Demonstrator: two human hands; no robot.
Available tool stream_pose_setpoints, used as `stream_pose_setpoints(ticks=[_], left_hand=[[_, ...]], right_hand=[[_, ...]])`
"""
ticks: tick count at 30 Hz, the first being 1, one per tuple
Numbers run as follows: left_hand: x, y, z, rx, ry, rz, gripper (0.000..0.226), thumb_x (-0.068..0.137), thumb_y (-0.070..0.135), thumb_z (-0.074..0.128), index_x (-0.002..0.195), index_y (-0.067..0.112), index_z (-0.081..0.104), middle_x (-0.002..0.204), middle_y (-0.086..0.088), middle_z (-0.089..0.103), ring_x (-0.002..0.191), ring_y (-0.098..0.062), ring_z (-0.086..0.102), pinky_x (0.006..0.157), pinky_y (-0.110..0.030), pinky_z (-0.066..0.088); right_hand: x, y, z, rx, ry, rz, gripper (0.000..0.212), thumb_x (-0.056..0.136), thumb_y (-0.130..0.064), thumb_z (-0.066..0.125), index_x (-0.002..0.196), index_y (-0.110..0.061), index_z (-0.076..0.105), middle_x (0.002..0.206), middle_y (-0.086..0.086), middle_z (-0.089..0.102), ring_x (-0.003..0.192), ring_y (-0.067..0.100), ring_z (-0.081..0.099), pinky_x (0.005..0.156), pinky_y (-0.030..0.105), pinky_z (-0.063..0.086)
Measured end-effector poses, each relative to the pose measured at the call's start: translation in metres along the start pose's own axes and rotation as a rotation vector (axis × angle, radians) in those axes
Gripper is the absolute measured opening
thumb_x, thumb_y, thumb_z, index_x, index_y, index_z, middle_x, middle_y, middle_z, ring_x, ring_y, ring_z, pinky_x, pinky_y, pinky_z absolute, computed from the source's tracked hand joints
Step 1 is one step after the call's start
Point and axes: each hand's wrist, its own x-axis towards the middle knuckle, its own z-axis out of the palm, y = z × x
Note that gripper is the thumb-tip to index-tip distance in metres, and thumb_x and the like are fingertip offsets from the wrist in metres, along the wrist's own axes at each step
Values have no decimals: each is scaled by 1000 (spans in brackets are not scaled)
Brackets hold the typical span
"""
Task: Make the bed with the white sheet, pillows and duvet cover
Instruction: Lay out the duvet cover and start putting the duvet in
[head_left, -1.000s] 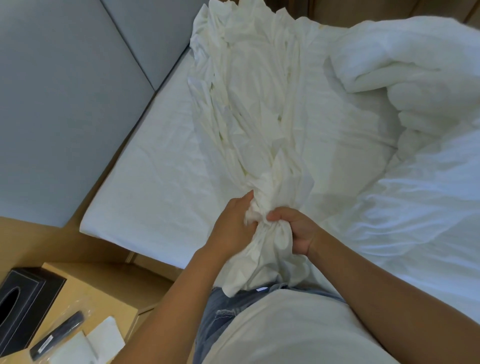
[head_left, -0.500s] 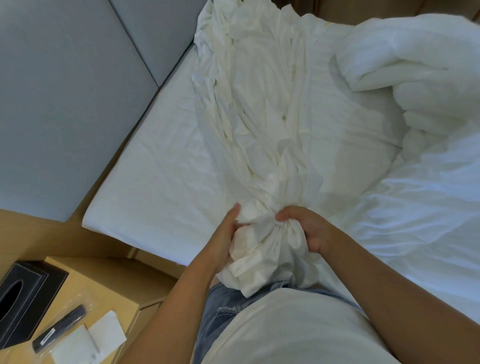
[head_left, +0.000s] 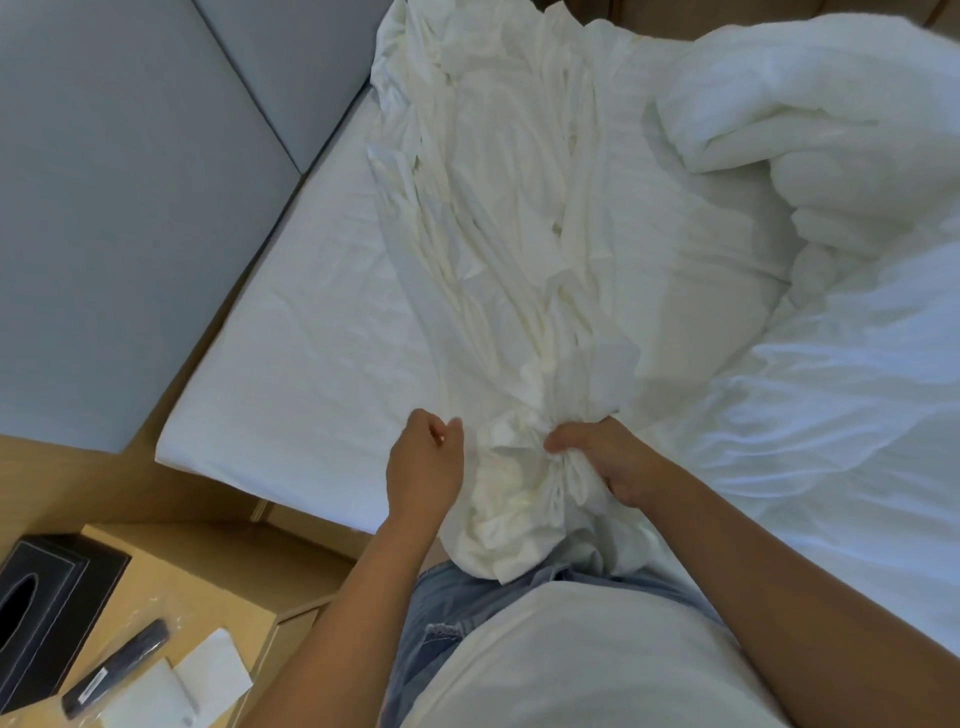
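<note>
The mattress (head_left: 291, 374) fills most of the view, its near-left corner bare of loose linen and covered by a flat white fitted layer, with the grey padded headboard panels (head_left: 119, 208) standing along its left edge. A bulky white duvet (head_left: 810, 124) is heaped at the upper right and spreads down the right side of the bed in broad soft folds. Down the middle of the mattress, from the top of the view to the person's waist, runs the white sheet (head_left: 498, 249), a cream-tinted crumpled length gathered into long pleats that narrow toward the near edge of the bed. Its near end is bunched into a thick wad that hangs over the edge of the mattress against the person's jeans. The right hand (head_left: 608, 457) clenches this wad, fingers curled into the cloth just above where it drops off the bed. The left hand (head_left: 423, 462) is just beside the bunch on its left, fingers loosely curled with the thumb near the fingertips; it appears to grasp nothing, though whether its fingertips pinch a thin edge of cloth cannot be told. At the lower left stands a light wooden bedside table (head_left: 218, 587), separate from the bed frame. On it lie a black leather tissue box (head_left: 47, 608) at the far left, a dark remote control in a clear plastic bag (head_left: 119, 670) next to it, and two white paper cards (head_left: 202, 675) beside the bag.
</note>
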Motion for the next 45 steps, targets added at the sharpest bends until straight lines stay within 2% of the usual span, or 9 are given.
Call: stream_pose_setpoints(ticks=[7,12,18,22,27,32,34,38,45], left_hand=[[-19,40,25,142,-519,31,26,97,23,43,72,15,48,75,2,55,63,-5,47,55,-12,37],[-12,36,34,151,-616,-278,31,96,36,34,91,18,59,110,-9,59,113,-31,50,102,-40,37],[-6,51,54,-259,-601,-399,45,74,53,69,102,17,66,96,6,68,79,1,62,62,-10,43],[2,56,74,-303,-536,-437,45,67,36,82,101,10,70,90,-3,74,82,-13,70,64,-19,52],[3,63,111,-241,-506,-429,16,69,14,77,80,7,68,68,-3,68,60,-15,66,48,-19,48],[16,65,119,-171,-630,-351,13,68,2,71,79,6,66,67,-4,63,56,-17,61,46,-21,45],[27,63,114,78,-729,-254,16,68,1,70,81,8,66,74,-6,64,61,-19,60,48,-21,45],[42,60,111,592,-886,-21,33,67,10,72,97,2,61,83,-8,62,70,-21,57,52,-24,40],[44,47,117,555,-880,-6,21,64,9,71,82,13,60,76,-3,61,63,-16,57,48,-22,37]], right_hand=[[6,18,22,-114,235,-65,32,78,-9,65,109,0,61,97,12,66,90,26,64,73,32,53],[6,30,27,-340,274,-209,46,84,-19,64,125,-6,46,113,4,58,99,17,56,81,26,43],[0,46,47,-463,285,-360,29,91,-12,55,119,-2,52,112,10,59,106,21,58,93,31,46],[-8,54,33,-238,175,-373,38,89,-8,57,126,-4,48,121,9,56,117,17,53,102,35,44],[-23,72,-4,-165,124,-315,59,84,-11,61,139,-16,39,125,-10,52,115,4,49,91,9,38],[-37,88,-47,141,598,-332,21,84,-4,61,87,-25,62,95,-10,62,94,13,59,81,19,42],[-38,108,-73,-151,839,-238,14,83,-11,62,94,-20,60,105,-4,57,106,20,52,81,18,36],[-12,156,-79,-808,539,98,74,86,-37,59,148,-17,23,154,10,19,141,29,16,113,40,19],[56,164,-57,-1342,513,137,96,90,-47,54,148,-24,-20,156,16,-14,145,35,-7,109,63,11]])
